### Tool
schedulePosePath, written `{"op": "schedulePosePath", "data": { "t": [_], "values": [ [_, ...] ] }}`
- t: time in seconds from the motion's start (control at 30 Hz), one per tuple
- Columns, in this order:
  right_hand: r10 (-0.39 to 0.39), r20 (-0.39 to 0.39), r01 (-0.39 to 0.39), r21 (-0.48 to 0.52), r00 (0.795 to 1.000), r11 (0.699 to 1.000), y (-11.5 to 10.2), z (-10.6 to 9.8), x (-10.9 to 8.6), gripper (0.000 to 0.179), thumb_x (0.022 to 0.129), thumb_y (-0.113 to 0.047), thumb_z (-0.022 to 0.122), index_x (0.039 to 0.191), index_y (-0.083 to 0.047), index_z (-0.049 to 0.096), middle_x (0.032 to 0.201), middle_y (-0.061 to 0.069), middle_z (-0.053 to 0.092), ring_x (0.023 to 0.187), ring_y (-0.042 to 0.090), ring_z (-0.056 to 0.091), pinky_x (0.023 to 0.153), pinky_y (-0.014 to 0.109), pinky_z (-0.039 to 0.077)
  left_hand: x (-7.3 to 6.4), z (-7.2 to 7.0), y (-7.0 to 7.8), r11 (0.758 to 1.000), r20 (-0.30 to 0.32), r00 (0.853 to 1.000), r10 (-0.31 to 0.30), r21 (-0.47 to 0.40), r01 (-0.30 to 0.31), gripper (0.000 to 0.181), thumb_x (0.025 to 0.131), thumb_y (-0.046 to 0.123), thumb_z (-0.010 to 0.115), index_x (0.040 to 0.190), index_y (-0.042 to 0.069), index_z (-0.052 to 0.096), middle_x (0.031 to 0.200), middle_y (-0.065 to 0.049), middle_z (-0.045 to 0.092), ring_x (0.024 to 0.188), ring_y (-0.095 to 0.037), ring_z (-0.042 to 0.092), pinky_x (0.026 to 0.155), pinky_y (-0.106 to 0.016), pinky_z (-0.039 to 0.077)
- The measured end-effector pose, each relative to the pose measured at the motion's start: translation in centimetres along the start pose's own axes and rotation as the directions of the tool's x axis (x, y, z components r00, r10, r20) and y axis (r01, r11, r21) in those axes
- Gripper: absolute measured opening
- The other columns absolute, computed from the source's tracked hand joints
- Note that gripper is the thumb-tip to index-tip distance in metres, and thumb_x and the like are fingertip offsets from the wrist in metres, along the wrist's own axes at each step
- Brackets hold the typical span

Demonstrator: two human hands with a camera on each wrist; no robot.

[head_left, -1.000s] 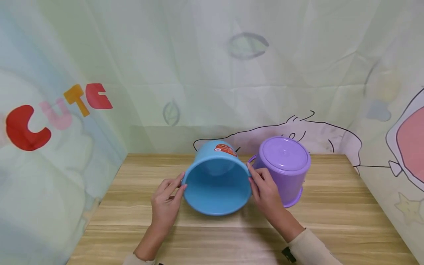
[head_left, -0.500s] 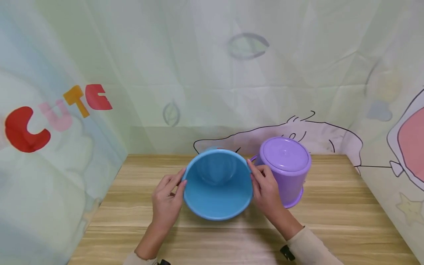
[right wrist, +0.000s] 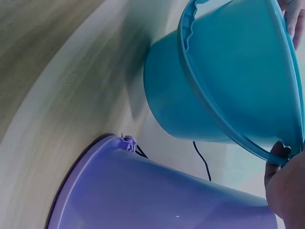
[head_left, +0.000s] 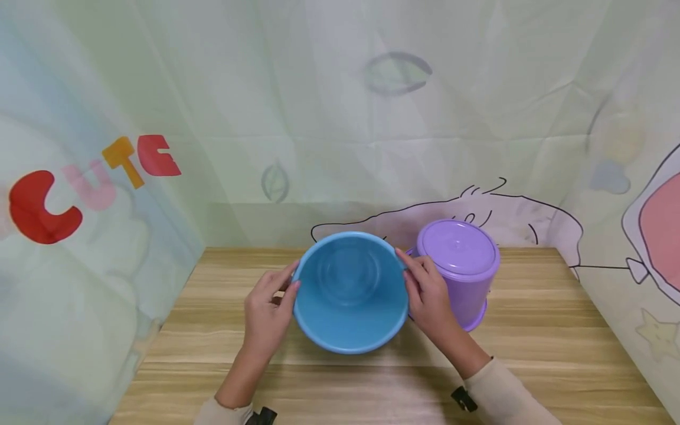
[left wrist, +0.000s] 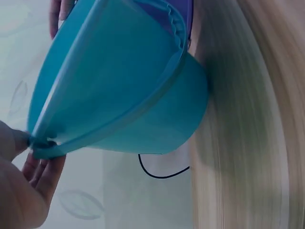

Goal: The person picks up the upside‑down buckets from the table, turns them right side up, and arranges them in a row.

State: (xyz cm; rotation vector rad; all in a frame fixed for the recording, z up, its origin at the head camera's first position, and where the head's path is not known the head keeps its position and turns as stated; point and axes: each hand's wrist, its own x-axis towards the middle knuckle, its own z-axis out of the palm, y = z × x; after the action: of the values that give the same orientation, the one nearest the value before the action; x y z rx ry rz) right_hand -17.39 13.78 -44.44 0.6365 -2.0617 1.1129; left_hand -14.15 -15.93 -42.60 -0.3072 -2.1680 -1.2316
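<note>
Between my two hands is a blue plastic bucket [head_left: 347,327], its mouth tilted toward me so that the inside shows. My left hand [head_left: 267,307] pinches the rim on the left, thumb in front. On the opposite side my right hand [head_left: 429,295] grips the rim near the handle joint. In the left wrist view the bucket's handle [left wrist: 143,106] hangs down across the outer wall. To the right stands a purple bucket [head_left: 467,298], upside down with its base up; my right hand covers part of it.
Both buckets are over a wood-grain table [head_left: 212,330]. A printed cloth [head_left: 319,118] with cartoon drawings and letters rises behind the table and along both sides. The purple bucket is close beside my right hand.
The blue bucket has tipped upward, from mouth facing me to mouth facing more up, showing its inner bottom. Both hands kept the rim and rose slightly. The purple bucket stayed put.
</note>
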Motion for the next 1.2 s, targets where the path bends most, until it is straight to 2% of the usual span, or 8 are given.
{"op": "schedulePosePath", "data": {
  "t": [0.13,0.3,0.43,0.6,0.7,0.8,0.93,1.2],
  "values": [
    [0.018,0.003,-0.018,0.03,1.0,0.999,0.1,0.0,0.3,0.047,0.094,0.013,0.061,0.136,-0.005,0.067,0.095,0.012,0.058,0.076,0.009,0.046,0.063,0.014,0.039,0.5,-0.2,-0.1,0.994,0.039,0.998,-0.05,-0.092,0.053,0.041,0.092,-0.004,0.073,0.13,0.01,0.073,0.097,-0.008,0.066,0.087,-0.008,0.065,0.064,-0.015,0.058],
    [0.037,0.023,-0.038,0.054,0.999,0.998,0.1,-0.2,0.7,0.044,0.096,0.01,0.06,0.136,-0.006,0.066,0.089,0.008,0.053,0.077,0.009,0.044,0.064,0.015,0.038,1.1,-0.3,0.1,0.975,0.098,0.988,-0.123,-0.171,0.138,0.038,0.095,-0.003,0.069,0.132,0.008,0.071,0.097,-0.011,0.061,0.089,-0.011,0.062,0.069,-0.018,0.061],
    [0.063,0.056,-0.066,0.058,0.996,0.996,0.1,-0.4,1.0,0.041,0.098,0.008,0.059,0.136,-0.006,0.065,0.091,0.007,0.055,0.08,0.01,0.047,0.066,0.017,0.041,1.4,-0.3,0.2,0.973,0.123,0.983,-0.14,-0.169,0.159,0.036,0.099,-0.001,0.064,0.134,0.006,0.069,0.099,-0.012,0.059,0.091,-0.014,0.059,0.068,-0.016,0.059],
    [0.131,0.109,-0.138,0.054,0.985,0.989,-0.1,-0.7,1.5,0.039,0.1,0.005,0.057,0.136,-0.007,0.065,0.094,0.007,0.057,0.081,0.01,0.049,0.066,0.021,0.044,1.9,-0.4,0.3,0.975,0.139,0.98,-0.145,-0.146,0.165,0.035,0.102,0.002,0.061,0.136,0.006,0.067,0.1,-0.013,0.059,0.089,-0.017,0.056,0.064,-0.014,0.056],
    [0.16,0.143,-0.17,0.063,0.977,0.983,-0.3,-1.0,2.0,0.038,0.1,0.004,0.058,0.136,-0.007,0.065,0.093,0.006,0.058,0.079,0.01,0.051,0.064,0.021,0.046,2.3,-0.6,0.4,0.971,0.167,0.971,-0.173,-0.135,0.196,0.035,0.101,0.001,0.062,0.135,0.006,0.067,0.101,-0.014,0.06,0.089,-0.019,0.056,0.064,-0.014,0.055],
    [0.188,0.193,-0.204,0.067,0.963,0.977,-0.4,-1.5,2.5,0.038,0.1,0.003,0.058,0.136,-0.007,0.065,0.092,0.006,0.059,0.077,0.011,0.052,0.062,0.021,0.047,2.8,-0.9,0.6,0.961,0.207,0.954,-0.218,-0.124,0.247,0.036,0.1,0.0,0.064,0.135,0.007,0.068,0.102,-0.016,0.061,0.091,-0.021,0.058,0.067,-0.014,0.055],
    [0.24,0.27,-0.262,0.047,0.933,0.964,-0.6,-2.1,3.2,0.038,0.102,-0.001,0.058,0.138,-0.008,0.063,0.094,0.006,0.061,0.077,0.013,0.054,0.063,0.022,0.049,3.4,-1.3,0.8,0.949,0.259,0.93,-0.262,-0.109,0.297,0.036,0.099,-0.001,0.065,0.134,0.006,0.068,0.102,-0.017,0.063,0.091,-0.023,0.06,0.069,-0.015,0.055],
    [0.307,0.35,-0.31,-0.048,0.885,0.949,-1.2,-2.7,4.4,0.037,0.102,-0.005,0.059,0.139,-0.007,0.063,0.103,0.009,0.068,0.086,0.017,0.062,0.071,0.027,0.056,4.8,-1.6,1.0,0.96,0.319,0.914,-0.252,-0.036,0.277,0.033,0.098,0.003,0.067,0.131,0.004,0.069,0.103,-0.018,0.07,0.088,-0.022,0.066,0.069,-0.018,0.056]
  ]
}}
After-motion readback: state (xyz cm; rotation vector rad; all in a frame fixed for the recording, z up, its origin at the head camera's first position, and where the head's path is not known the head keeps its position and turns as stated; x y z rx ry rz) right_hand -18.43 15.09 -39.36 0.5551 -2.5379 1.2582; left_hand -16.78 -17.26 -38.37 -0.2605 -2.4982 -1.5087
